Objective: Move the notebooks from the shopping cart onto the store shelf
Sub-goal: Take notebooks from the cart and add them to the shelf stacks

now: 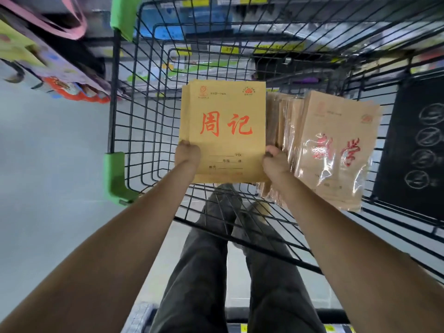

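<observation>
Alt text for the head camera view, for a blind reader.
Left hand and right hand grip tan notebooks with red characters by the lower edges, over a black wire shopping cart. Plastic-wrapped notebooks lean in the cart, to the right.

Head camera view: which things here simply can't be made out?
- Fingers of left hand and right hand: hidden behind the held notebooks.
- Count of held notebooks: only the front cover shows.
- Wrapped packs: plastic glare blurs the title; rear packs overlapped.
- Shelf goods: motion-blurred, cut by the left edge.
</observation>
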A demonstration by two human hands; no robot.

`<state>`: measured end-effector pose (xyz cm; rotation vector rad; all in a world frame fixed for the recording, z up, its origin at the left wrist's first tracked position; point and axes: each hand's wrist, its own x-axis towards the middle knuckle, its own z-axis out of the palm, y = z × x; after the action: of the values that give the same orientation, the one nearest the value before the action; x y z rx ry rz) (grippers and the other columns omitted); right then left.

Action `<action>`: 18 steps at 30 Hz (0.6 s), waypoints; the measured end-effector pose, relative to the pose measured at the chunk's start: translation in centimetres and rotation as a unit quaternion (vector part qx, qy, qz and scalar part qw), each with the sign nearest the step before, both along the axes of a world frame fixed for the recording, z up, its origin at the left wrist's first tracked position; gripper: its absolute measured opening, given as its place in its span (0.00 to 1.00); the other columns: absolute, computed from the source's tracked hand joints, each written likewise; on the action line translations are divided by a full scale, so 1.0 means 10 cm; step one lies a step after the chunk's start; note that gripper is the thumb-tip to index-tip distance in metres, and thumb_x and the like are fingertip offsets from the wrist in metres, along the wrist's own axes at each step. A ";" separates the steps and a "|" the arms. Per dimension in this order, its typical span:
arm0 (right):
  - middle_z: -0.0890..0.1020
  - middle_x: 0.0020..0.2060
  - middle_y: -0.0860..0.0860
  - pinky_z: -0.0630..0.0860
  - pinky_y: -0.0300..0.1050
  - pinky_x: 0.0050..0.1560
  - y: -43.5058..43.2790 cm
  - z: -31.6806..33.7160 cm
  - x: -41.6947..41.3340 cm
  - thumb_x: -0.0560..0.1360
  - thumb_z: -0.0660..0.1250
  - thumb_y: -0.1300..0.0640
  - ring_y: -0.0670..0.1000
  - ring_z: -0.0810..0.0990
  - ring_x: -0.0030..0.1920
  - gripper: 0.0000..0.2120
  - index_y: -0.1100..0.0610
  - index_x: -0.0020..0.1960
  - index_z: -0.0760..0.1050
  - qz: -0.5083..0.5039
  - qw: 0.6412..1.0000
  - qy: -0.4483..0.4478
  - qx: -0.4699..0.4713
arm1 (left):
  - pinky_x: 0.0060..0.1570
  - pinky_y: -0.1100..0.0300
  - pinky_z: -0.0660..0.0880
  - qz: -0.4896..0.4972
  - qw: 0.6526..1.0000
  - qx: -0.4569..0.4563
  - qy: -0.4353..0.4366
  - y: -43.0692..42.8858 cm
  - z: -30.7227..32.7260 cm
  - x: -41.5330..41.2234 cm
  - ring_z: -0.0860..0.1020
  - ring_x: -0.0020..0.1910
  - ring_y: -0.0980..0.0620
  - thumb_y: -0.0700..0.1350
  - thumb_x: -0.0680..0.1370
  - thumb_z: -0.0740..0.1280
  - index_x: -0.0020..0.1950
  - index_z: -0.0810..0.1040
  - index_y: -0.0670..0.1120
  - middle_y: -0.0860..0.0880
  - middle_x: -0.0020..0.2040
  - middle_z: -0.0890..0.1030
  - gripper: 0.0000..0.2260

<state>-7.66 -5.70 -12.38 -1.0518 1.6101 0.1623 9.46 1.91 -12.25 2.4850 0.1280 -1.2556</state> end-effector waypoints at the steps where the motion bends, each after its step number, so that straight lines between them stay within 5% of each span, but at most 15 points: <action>1: 0.72 0.65 0.51 0.75 0.37 0.48 -0.01 0.07 -0.01 0.80 0.56 0.64 0.49 0.77 0.52 0.19 0.56 0.70 0.68 -0.015 1.000 -0.001 -0.004 | 0.53 0.57 0.70 0.005 1.000 -0.018 -0.003 -0.01 0.05 -0.02 0.74 0.60 0.41 0.35 0.79 0.53 0.67 0.69 0.43 0.43 0.61 0.76 0.18; 5: 0.75 0.63 0.54 0.74 0.40 0.51 -0.05 0.42 -0.11 0.80 0.55 0.66 0.51 0.75 0.55 0.18 0.58 0.68 0.70 -0.059 0.998 -0.032 -0.017 | 0.44 0.58 0.67 0.013 0.997 -0.074 -0.019 -0.03 0.40 -0.17 0.73 0.46 0.46 0.35 0.78 0.53 0.64 0.70 0.45 0.46 0.47 0.75 0.16; 9: 0.78 0.59 0.55 0.76 0.48 0.55 -0.09 0.91 -0.28 0.79 0.55 0.64 0.54 0.77 0.54 0.16 0.59 0.64 0.73 -0.066 0.994 -0.078 -0.032 | 0.36 0.62 0.66 0.048 0.991 -0.123 -0.021 -0.05 0.93 -0.38 0.69 0.46 0.50 0.34 0.79 0.51 0.51 0.66 0.52 0.53 0.38 0.69 0.13; 14: 0.75 0.38 0.49 0.78 0.47 0.38 -0.15 1.66 -0.45 0.78 0.57 0.65 0.51 0.76 0.39 0.08 0.55 0.54 0.70 -0.090 0.983 -0.135 -0.086 | 0.36 0.60 0.64 0.064 0.982 -0.176 -0.007 -0.04 1.57 -0.61 0.69 0.45 0.50 0.34 0.79 0.49 0.58 0.67 0.47 0.44 0.54 0.74 0.14; 16: 0.75 0.36 0.48 0.75 0.39 0.28 -0.18 1.90 -0.50 0.78 0.56 0.66 0.48 0.75 0.37 0.09 0.56 0.52 0.72 -0.083 0.976 -0.155 -0.127 | 0.43 0.58 0.65 0.054 0.977 -0.208 -0.018 -0.06 1.85 -0.68 0.69 0.47 0.49 0.34 0.79 0.50 0.64 0.68 0.45 0.43 0.53 0.73 0.16; 18: 0.77 0.39 0.50 0.74 0.40 0.30 -0.22 2.12 -0.57 0.76 0.56 0.67 0.52 0.78 0.43 0.10 0.59 0.51 0.74 -0.049 0.971 -0.149 -0.182 | 0.43 0.56 0.68 0.082 0.961 -0.262 -0.021 -0.06 2.13 -0.72 0.71 0.43 0.49 0.35 0.80 0.52 0.63 0.67 0.47 0.46 0.49 0.72 0.14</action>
<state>-13.34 -7.94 8.83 -1.2067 1.4405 -0.3556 2.29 1.35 9.02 1.9976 -0.0108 -1.0090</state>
